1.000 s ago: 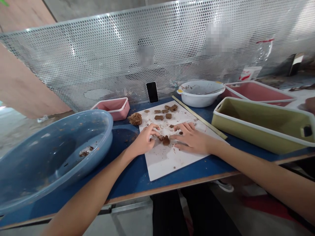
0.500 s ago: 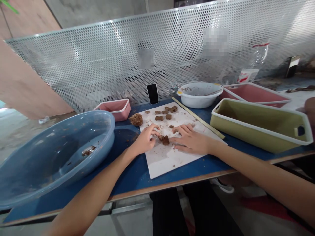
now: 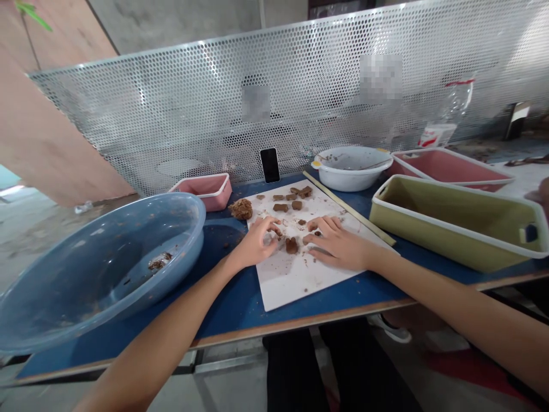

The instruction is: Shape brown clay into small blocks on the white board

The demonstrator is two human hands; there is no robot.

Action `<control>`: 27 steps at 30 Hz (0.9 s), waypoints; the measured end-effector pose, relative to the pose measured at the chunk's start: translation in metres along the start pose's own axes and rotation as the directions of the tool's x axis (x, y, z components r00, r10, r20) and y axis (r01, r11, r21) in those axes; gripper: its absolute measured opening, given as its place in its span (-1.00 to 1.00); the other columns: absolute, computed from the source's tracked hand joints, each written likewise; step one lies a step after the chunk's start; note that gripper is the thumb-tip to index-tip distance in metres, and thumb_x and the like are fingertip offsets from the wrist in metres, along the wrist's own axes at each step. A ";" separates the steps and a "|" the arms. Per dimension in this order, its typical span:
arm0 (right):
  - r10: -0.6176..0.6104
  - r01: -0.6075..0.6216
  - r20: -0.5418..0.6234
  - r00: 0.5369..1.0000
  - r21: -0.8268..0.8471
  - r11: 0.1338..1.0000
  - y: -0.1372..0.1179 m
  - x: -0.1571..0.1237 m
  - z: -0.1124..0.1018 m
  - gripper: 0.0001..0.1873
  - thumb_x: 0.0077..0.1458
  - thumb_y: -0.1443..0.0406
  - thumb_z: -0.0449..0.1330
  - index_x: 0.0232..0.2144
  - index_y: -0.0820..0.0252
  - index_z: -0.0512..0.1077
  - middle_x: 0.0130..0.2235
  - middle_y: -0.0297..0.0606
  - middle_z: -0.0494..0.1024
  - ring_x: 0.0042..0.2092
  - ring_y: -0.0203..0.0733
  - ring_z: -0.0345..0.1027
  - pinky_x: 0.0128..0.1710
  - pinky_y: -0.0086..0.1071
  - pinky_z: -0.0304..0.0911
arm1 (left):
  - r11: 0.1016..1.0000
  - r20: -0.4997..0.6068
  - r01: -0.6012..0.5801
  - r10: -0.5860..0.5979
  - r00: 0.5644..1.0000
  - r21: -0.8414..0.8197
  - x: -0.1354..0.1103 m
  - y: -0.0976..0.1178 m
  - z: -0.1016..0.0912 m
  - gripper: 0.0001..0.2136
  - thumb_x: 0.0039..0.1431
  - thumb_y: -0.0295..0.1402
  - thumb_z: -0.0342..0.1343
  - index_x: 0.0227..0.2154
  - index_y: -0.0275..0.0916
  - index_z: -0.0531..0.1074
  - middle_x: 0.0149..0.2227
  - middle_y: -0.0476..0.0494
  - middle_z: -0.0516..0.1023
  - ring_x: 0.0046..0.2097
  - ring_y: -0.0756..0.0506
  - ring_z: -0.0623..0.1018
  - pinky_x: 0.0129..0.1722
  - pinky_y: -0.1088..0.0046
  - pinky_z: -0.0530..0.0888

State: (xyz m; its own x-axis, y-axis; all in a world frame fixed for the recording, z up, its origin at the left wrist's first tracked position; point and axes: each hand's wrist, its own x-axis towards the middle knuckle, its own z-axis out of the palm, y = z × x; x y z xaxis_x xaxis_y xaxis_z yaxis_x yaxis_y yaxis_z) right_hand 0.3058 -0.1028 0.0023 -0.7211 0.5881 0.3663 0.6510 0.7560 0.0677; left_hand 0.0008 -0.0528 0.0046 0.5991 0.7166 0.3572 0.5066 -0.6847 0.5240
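Note:
A white board [image 3: 295, 274] lies on the blue table [image 3: 231, 309]. Both my hands rest on it around a small brown clay piece [image 3: 291, 245]. My left hand [image 3: 255, 244] has its fingers curled, fingertips pinched near crumbs just left of the piece. On the other side my right hand [image 3: 337, 244] lies with fingers stretched toward the piece, fingertips at its right. Several shaped brown pieces [image 3: 291, 197] sit at the board's far end. A rough clay lump [image 3: 241, 209] sits at the board's far left corner.
A large blue basin [image 3: 98, 263] stands at the left, a pink tub [image 3: 203, 189] behind it. A phone [image 3: 270, 165] leans on the perforated metal screen [image 3: 240, 97]. A white bowl [image 3: 349, 167], a wooden stick [image 3: 347, 207], a green tray [image 3: 454, 220] and a pink tray [image 3: 450, 167] stand at right.
The camera has shifted slightly. Both hands stay at the small clay piece; my left fingers have curled in a little more.

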 end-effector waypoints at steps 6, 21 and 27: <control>-0.003 0.002 0.028 1.000 0.047 0.999 0.003 -0.001 0.001 -0.66 0.54 0.13 0.03 -0.01 0.16 0.54 0.14 0.08 0.38 0.15 0.24 0.25 0.16 0.16 0.22 | 0.990 -0.090 0.012 0.000 0.996 0.138 0.001 -0.004 -0.009 -0.59 0.31 -0.44 0.15 0.21 -0.16 0.43 0.04 -0.21 0.66 0.14 -0.31 0.50 0.26 0.03 0.39; 0.031 -0.030 -0.008 0.999 0.085 0.996 -0.001 -0.001 0.001 -0.73 0.51 0.20 0.08 -0.05 0.14 0.57 0.08 0.03 0.43 0.14 0.19 0.31 0.14 0.12 0.26 | 0.966 -0.170 0.024 0.021 0.985 0.259 0.006 -0.014 -0.009 -0.75 0.32 -0.51 0.08 -0.11 -0.20 0.65 -0.11 -0.18 0.71 -0.03 -0.26 0.53 0.05 0.14 0.39; 0.071 -0.071 -0.002 0.997 0.087 0.994 0.016 0.030 -0.013 -0.70 0.51 0.14 0.07 -0.03 0.11 0.56 0.08 -0.01 0.49 0.15 0.18 0.35 0.14 0.11 0.22 | 0.948 -0.287 0.126 -0.038 0.957 0.294 0.009 -0.026 -0.018 -0.80 0.30 -0.47 0.14 -0.14 -0.20 0.65 -0.10 -0.19 0.71 -0.01 -0.27 0.53 0.10 0.12 0.39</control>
State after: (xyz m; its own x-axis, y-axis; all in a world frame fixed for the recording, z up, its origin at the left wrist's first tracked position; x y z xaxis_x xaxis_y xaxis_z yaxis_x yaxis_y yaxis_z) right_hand 0.2982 -0.0769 0.0265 -0.6725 0.6399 0.3718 0.6775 0.7345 -0.0389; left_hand -0.0179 -0.0263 0.0079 0.3762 0.7503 0.5436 0.7375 -0.5977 0.3145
